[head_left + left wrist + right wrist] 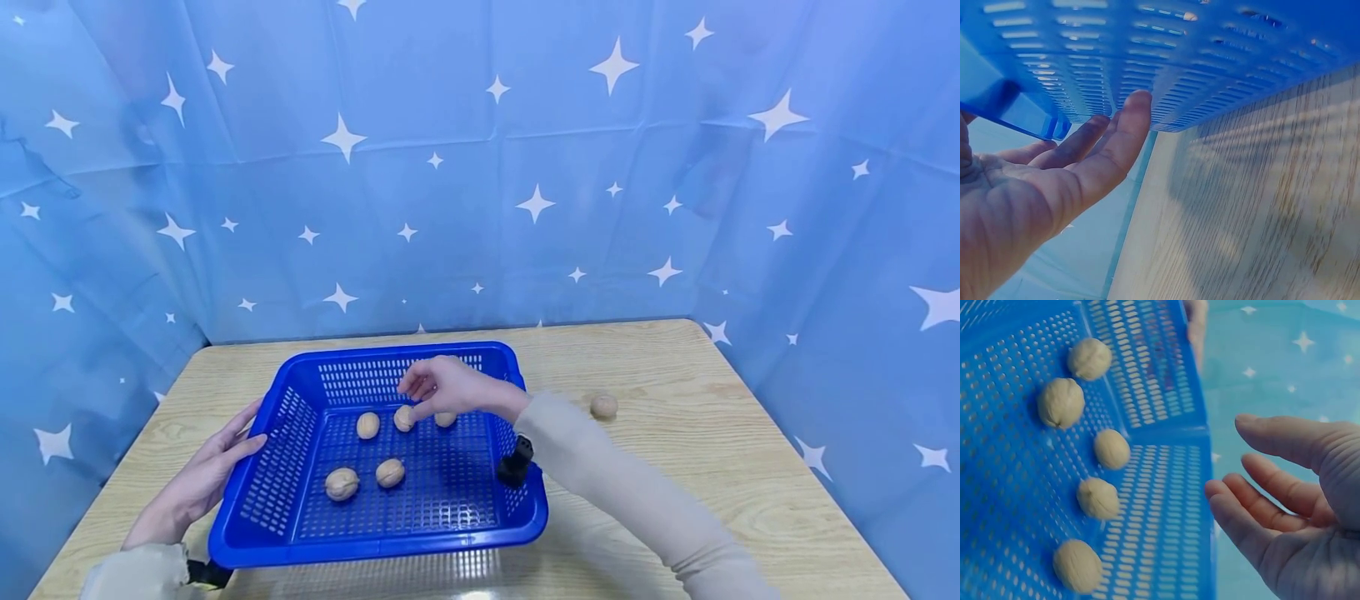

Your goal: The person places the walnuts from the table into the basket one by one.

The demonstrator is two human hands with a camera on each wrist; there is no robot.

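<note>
A blue plastic basket with slotted walls holds several walnuts on its floor. My left hand grips the basket's left side, thumb over the rim and fingers against the outer wall. In the left wrist view, those fingers touch the slotted plastic from outside. Above the basket's far part hovers my right hand, its fingers loosely bent with nothing between them; the right wrist view shows a gap between thumb and fingers. From the head, the right hand partly hides one walnut.
One more walnut lies on the wooden table, right of the basket and beyond my right forearm. A blue curtain with white stars hangs behind the table and along both sides.
</note>
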